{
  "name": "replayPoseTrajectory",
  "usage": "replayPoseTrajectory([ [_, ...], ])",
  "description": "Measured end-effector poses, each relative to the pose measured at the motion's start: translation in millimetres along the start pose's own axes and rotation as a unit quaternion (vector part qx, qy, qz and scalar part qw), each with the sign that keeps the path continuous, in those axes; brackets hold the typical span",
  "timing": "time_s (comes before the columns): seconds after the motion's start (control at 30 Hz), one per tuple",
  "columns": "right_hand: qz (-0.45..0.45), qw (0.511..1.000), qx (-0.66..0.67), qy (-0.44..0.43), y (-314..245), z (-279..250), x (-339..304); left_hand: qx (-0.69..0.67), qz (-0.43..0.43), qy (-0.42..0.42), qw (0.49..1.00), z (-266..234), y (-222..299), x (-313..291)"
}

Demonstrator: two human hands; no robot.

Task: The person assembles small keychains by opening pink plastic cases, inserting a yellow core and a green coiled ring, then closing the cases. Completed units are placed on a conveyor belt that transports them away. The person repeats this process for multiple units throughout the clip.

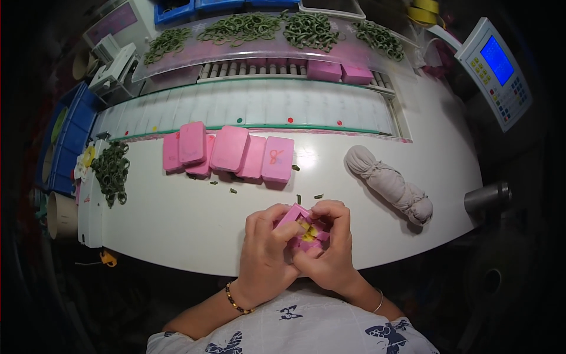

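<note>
Holding the pink piece between both hands, low over the near edge of the white table, the person works in front of the shirt. Left hand: fingers bent well in, closed on the left side of the piece, thumb laid over its face. Right hand: fingers curled, closed on the right side; exact fingertip contact partly hidden. Yellow matter shows in the middle of the piece. Wrists: beaded bracelet on the left, thin bangle on the right. Small green scraps lie just beyond the hands. Farther off, a cluster of pink blocks, some leaning on or overlapping others. Writing: the rightmost block bears an orange-red handwritten mark; fainter marks on other blocks cannot be made out. Red and green dots sit along the near border of a pale strip. At right, a panel has a lit blue screen and coloured keys, their characters too small to tell. A grey cloth roll lies at right on the table; green loops hang together at left, and more loops lie in piles on a clear shelf at the back.
</note>
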State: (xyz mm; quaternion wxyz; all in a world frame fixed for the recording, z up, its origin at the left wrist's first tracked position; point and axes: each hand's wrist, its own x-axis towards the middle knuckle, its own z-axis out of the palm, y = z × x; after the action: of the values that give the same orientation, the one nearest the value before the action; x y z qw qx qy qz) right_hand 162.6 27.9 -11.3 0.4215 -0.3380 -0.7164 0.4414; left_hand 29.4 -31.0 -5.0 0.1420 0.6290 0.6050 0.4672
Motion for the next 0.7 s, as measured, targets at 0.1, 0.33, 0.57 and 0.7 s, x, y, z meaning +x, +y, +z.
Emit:
replayPoseTrajectory([
  [0.1,-0.004,1.0,0.0,0.01,1,-1,-3,0.009,0.013,0.0,1.0,2,1,0],
  [0.33,0.006,1.0,-0.024,0.01,-1,0,-4,0.048,0.034,-0.017,0.998,3,1,-3],
  [0.57,0.016,0.997,-0.07,-0.003,0,-3,-7,0.093,0.074,-0.06,0.991,1,7,-9],
  [0.7,0.02,0.997,-0.08,-0.01,2,-4,-11,0.118,0.097,-0.06,0.986,3,7,-16],
])
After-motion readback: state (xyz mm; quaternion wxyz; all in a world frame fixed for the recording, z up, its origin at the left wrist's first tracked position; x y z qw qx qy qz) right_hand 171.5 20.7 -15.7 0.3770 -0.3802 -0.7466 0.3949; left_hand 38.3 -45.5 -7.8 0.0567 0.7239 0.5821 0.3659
